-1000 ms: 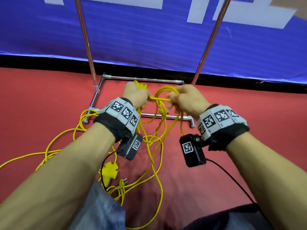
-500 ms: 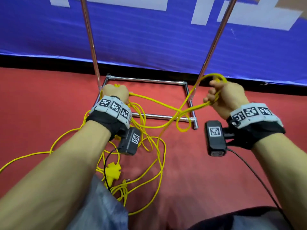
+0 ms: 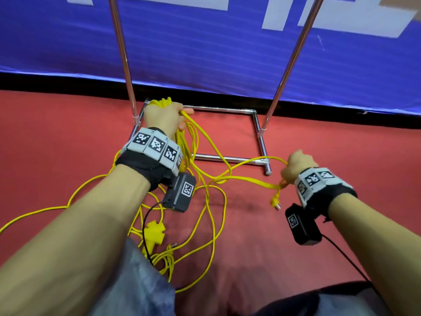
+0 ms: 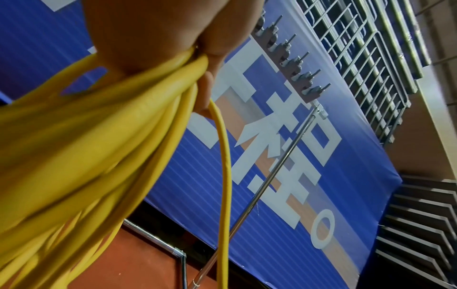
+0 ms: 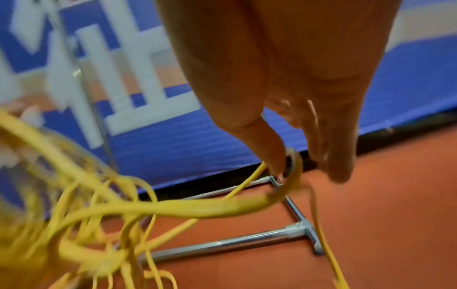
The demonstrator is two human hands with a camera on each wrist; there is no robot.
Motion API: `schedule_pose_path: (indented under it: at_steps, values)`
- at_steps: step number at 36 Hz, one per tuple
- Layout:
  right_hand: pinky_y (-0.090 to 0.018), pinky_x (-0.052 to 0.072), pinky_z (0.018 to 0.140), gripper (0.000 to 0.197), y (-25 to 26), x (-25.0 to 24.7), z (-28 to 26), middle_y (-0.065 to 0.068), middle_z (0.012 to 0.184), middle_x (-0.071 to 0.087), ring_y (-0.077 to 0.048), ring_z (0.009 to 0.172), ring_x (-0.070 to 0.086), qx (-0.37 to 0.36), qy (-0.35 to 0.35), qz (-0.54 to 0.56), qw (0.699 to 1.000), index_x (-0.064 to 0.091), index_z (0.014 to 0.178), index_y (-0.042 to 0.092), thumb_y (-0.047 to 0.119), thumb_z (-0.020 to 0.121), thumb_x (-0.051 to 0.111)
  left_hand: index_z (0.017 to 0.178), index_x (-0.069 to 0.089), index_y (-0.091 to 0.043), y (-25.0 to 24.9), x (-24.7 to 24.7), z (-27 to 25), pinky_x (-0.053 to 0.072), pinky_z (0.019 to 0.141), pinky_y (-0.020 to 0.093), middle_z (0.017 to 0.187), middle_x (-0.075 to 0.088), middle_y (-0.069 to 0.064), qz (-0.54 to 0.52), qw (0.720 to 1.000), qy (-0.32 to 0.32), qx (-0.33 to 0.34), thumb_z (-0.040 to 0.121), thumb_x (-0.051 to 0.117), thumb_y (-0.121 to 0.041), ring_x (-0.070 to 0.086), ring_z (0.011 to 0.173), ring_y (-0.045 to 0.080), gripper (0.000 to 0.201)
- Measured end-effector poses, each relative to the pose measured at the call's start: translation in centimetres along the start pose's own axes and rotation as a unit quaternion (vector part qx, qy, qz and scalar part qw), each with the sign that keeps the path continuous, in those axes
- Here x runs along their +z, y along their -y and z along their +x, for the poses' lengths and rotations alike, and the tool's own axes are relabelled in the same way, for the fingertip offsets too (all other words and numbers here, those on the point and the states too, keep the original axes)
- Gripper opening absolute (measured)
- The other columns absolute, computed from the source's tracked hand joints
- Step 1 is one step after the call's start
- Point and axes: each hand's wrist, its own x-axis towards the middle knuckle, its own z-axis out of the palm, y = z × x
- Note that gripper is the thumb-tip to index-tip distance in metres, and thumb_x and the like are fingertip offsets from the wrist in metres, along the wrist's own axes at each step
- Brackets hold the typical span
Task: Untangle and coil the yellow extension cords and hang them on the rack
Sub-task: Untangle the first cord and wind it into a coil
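While left hand (image 3: 164, 115) grips bundle of yellow extension cords (image 3: 182, 142) above rack (image 3: 259, 131) base's left corner, right hand (image 3: 296, 166) pinches one strand near plug (image 3: 275, 200), outside base's right edge. Slack loops on red floor (image 3: 250, 236) between arms.

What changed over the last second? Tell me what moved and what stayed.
The right hand swung away from the left, first up and right, then down toward the floor, drawing out a strand of yellow cord; its plug now dangles below that hand. The left hand shifted slightly left, still gripping the gathered loops. The rack and the loose cord on the red floor stayed put.
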Motion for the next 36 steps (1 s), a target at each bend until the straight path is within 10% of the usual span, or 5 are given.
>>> schedule_pose_path:
  at_steps: [7, 11, 23, 31, 36]
  values:
    - [-0.034, 0.039, 0.107, 0.062, 4.6, 2.0, -2.6, -0.003, 0.137, 0.056, -0.024, 0.125, 0.053, -0.302, 0.050, 0.141, 0.942, 0.043, 0.142, 0.016, 0.030, 0.087, 0.068, 0.069, 0.047, -0.002, 0.2, 1.6, -1.4, 0.027, 0.036, 0.018, 0.063, 0.068, 0.016, -0.043, 0.994, 0.103, -0.014, 0.090, 0.052, 0.006, 0.034, 0.037, 0.013, 0.023]
    - [-0.041, 0.051, 0.089, 0.013, 7.3, 1.9, -3.9, -0.003, 0.095, 0.074, -0.019, 0.088, 0.069, -0.362, 0.010, 0.283, 0.888, 0.064, 0.100, 0.024, 0.030, 0.089, 0.065, 0.075, 0.050, 0.002, 0.2, 2.1, -2.3, 0.027, 0.036, 0.016, 0.072, 0.068, 0.018, -0.060, 0.987, 0.150, -0.022, 0.092, 0.052, 0.003, 0.035, 0.036, 0.011, 0.017]
    - [-0.034, 0.049, 0.074, 0.017, 0.8, -0.6, 0.7, -0.018, 0.081, 0.065, -0.032, 0.091, 0.064, 0.048, -0.040, 0.217, 0.974, 0.063, 0.084, -0.012, 0.005, 0.086, 0.061, 0.067, 0.046, -0.005, -0.4, 1.9, -2.4, 0.025, 0.035, 0.015, 0.055, 0.067, 0.004, 0.072, 0.986, 0.135, 0.065, 0.090, 0.048, 0.007, 0.032, 0.033, 0.007, 0.027]
    - [-0.026, 0.041, 0.072, 0.027, 2.5, 0.2, -0.6, -0.018, 0.115, 0.064, -0.033, 0.094, 0.059, -0.066, -0.009, 0.088, 0.994, 0.065, 0.113, 0.001, 0.011, 0.088, 0.057, 0.069, 0.052, -0.005, -2.5, 1.1, -3.0, 0.025, 0.035, 0.018, 0.047, 0.055, 0.004, -0.015, 0.980, 0.181, 0.084, 0.091, 0.051, 0.004, 0.035, 0.037, 0.010, 0.024]
    - [-0.031, 0.039, 0.108, 0.057, 5.9, 2.0, -2.1, -0.003, 0.133, 0.060, -0.018, 0.126, 0.054, -0.291, 0.109, 0.134, 0.941, 0.058, 0.132, 0.018, 0.008, 0.077, 0.069, 0.071, 0.052, -0.005, -3.3, 1.2, -4.1, 0.027, 0.035, 0.020, 0.050, 0.053, 0.004, -0.064, 0.964, 0.242, 0.086, 0.093, 0.051, 0.001, 0.037, 0.039, 0.010, 0.023]
